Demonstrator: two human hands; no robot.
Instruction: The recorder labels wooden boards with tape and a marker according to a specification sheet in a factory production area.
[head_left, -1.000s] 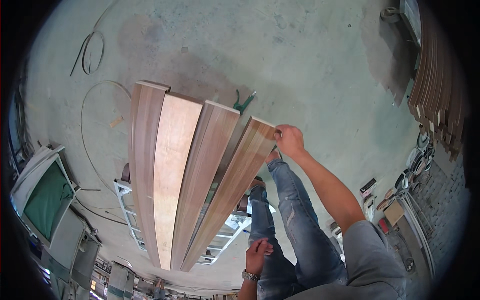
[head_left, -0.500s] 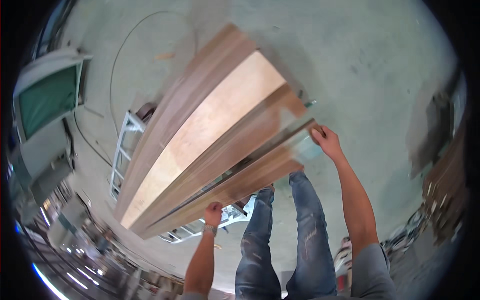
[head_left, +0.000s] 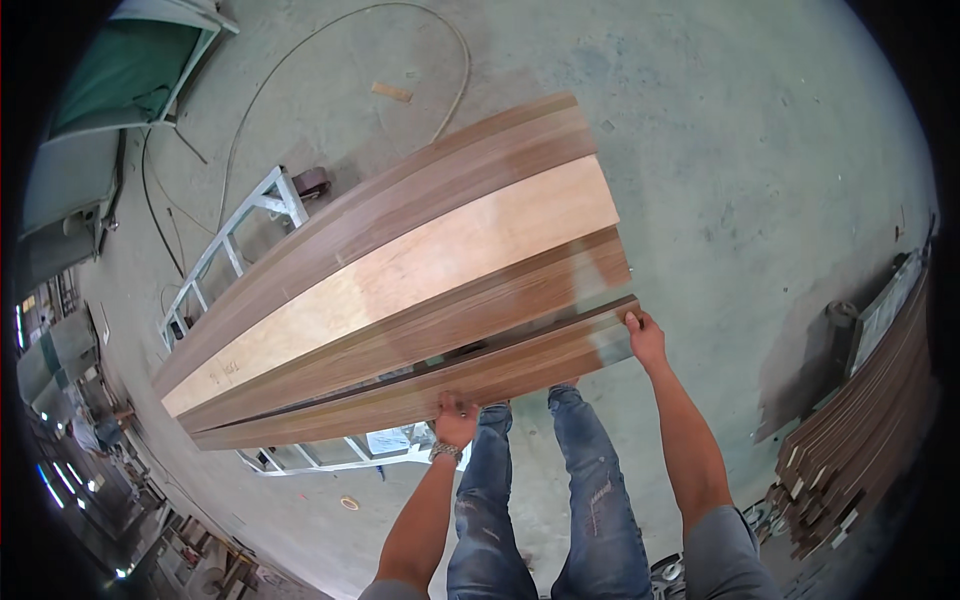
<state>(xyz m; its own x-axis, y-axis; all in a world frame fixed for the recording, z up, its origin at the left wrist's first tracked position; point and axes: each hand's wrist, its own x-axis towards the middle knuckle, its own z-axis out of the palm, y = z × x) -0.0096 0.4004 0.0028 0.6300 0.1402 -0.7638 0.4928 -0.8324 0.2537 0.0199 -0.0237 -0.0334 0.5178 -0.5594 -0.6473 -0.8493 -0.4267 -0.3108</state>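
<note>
A long brown wooden board (head_left: 510,368) lies nearest to me, slanting from the far left toward my right. My right hand (head_left: 646,338) is closed round its right end, thumb on top. At the near long edge, my left hand (head_left: 456,420) is curled against the same board; part of its fingers is hidden. Beyond a narrow dark gap lies another brown board (head_left: 500,305). Past that come a pale plywood strip (head_left: 430,245) and more brown boards (head_left: 420,180), side by side.
A pale metal frame (head_left: 228,250) shows under the boards on both sides. A hose (head_left: 275,70) curls across the floor beyond, near a small wood scrap (head_left: 391,92). Stacked brown planks (head_left: 860,410) stand to the right. A green-panelled frame (head_left: 130,75) is at upper left. A tape roll (head_left: 349,503) lies near.
My view has turned, so the boards now lie flatter across it and lower at their right end. Both hands stay at the nearest board.
</note>
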